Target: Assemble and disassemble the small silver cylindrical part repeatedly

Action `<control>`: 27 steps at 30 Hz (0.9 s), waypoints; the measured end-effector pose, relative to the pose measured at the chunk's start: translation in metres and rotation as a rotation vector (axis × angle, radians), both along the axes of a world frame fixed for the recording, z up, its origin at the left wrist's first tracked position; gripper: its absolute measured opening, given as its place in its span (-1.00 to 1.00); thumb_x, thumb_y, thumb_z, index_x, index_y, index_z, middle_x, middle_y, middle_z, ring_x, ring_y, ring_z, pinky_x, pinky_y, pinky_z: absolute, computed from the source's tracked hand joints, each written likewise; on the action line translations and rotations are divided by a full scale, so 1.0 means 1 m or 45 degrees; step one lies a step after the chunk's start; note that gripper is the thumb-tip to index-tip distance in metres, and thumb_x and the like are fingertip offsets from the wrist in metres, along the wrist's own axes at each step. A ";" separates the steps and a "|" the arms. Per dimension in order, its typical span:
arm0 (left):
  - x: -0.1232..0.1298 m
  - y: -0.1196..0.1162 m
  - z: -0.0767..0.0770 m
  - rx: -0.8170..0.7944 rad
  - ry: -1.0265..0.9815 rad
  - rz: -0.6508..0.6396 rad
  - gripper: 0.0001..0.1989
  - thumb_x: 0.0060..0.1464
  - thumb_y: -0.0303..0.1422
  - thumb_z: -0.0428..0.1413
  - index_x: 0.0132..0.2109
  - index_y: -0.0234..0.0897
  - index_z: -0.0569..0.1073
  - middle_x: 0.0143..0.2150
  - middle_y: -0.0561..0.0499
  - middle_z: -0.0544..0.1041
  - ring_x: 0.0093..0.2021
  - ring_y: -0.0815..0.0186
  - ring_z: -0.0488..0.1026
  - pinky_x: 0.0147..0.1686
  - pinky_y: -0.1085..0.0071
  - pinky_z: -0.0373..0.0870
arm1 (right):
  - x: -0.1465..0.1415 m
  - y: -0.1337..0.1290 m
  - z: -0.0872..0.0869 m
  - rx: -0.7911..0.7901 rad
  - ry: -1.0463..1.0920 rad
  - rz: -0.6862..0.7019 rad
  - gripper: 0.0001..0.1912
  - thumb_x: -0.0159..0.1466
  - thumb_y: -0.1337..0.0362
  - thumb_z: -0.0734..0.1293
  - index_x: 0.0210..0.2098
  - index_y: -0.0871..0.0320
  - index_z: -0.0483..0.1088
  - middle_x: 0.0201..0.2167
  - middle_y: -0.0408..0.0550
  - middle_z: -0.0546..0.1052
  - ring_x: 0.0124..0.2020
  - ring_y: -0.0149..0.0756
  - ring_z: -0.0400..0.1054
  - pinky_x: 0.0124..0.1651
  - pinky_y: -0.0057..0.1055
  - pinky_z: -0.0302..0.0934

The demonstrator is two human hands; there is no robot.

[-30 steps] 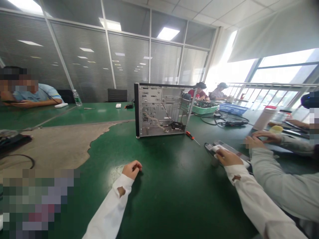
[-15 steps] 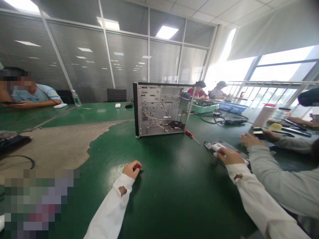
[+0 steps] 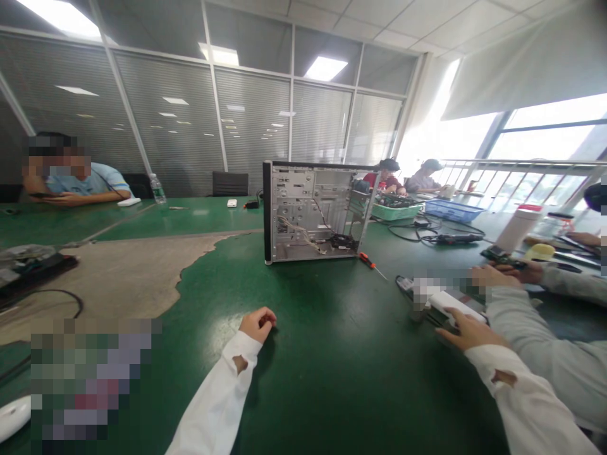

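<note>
A computer case stands upright on the green table with its side off, showing a metal frame, loose wires and a black fan. My left hand rests on the tabletop in front of it, fingers loosely curled, with nothing visible in them. Over to the right, my right hand has its fingers apart at the near edge of a long white object, whose kind I cannot make out; contact is unclear. Between the case and that object lies an orange-handled screwdriver.
A co-worker's sleeved arm reaches in close beside my right hand. Farther back are a green basket of parts, a blue basket and a cabled black tool. A brown torn patch covers the table's left.
My right hand has opened from a closed grip and drawn back to the right and downward from the white object. My left hand keeps its pose while the view shifts slightly.
</note>
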State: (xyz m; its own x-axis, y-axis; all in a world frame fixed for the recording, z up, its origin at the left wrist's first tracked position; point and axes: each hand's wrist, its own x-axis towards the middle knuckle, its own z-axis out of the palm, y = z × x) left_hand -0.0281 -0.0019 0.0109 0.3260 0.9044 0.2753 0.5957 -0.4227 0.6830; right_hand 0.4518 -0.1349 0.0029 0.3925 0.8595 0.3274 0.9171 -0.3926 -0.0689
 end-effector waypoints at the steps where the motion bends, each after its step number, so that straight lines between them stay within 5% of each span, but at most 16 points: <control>1: 0.000 0.000 0.000 -0.003 -0.004 0.002 -0.81 -0.26 -0.55 -0.10 -0.47 -0.30 0.37 -0.56 0.11 0.47 -0.61 0.45 0.31 -0.52 0.54 0.25 | 0.005 -0.001 -0.002 -0.084 0.038 0.031 -0.57 -0.01 0.13 0.22 -0.19 0.23 0.27 -0.40 0.16 0.43 -0.34 -0.11 0.35 -0.29 -0.30 0.16; 5: 0.000 0.000 0.000 -0.026 -0.032 0.023 -0.81 -0.25 -0.55 -0.10 -0.48 -0.30 0.37 -0.57 0.11 0.47 -0.64 0.46 0.31 -0.54 0.54 0.26 | 0.005 0.001 0.000 -0.238 0.066 0.016 -0.62 -0.05 0.23 0.24 -0.22 0.21 0.25 -0.39 0.13 0.44 -0.32 -0.12 0.35 -0.26 -0.32 0.18; 8: 0.000 -0.001 -0.001 -0.033 -0.067 0.027 -0.81 -0.26 -0.56 -0.10 -0.48 -0.30 0.36 -0.58 0.12 0.46 -0.65 0.47 0.31 -0.55 0.54 0.26 | -0.025 0.007 0.008 -0.191 0.086 0.086 -0.57 -0.05 0.23 0.24 -0.16 0.20 0.20 -0.31 0.10 0.43 -0.28 -0.12 0.35 -0.24 -0.30 0.19; 17: -0.001 -0.005 0.000 0.064 -0.215 0.042 -0.74 -0.25 -0.58 -0.09 -0.32 -0.31 0.32 -0.46 0.05 0.45 -0.52 0.43 0.35 -0.58 0.56 0.25 | -0.226 0.072 0.037 -0.005 0.422 0.955 -0.46 -0.07 0.37 0.22 -0.06 0.17 0.12 -0.18 -0.02 0.35 -0.12 -0.25 0.21 -0.06 -0.33 0.08; 22: -0.003 -0.014 0.003 0.156 -0.166 -0.048 -0.67 -0.14 -0.49 -0.08 -0.13 -0.32 0.22 -0.30 -0.04 0.41 -0.40 0.38 0.37 -0.58 0.53 0.27 | -0.292 0.101 0.022 0.168 0.796 1.215 -0.32 -0.08 0.36 0.27 0.04 0.20 -0.01 -0.16 0.03 0.30 -0.13 -0.25 0.18 -0.15 -0.31 0.16; 27: 0.006 -0.022 0.002 0.337 -0.070 -0.129 -0.51 -0.11 -0.35 -0.03 0.03 -0.28 0.09 -0.14 -0.11 0.33 -0.25 0.28 0.33 -0.27 0.31 0.31 | -0.303 0.102 -0.002 0.347 1.279 1.201 -0.32 -0.04 0.38 0.25 0.05 0.15 -0.08 -0.06 0.08 0.21 -0.14 -0.26 0.21 -0.31 -0.38 0.25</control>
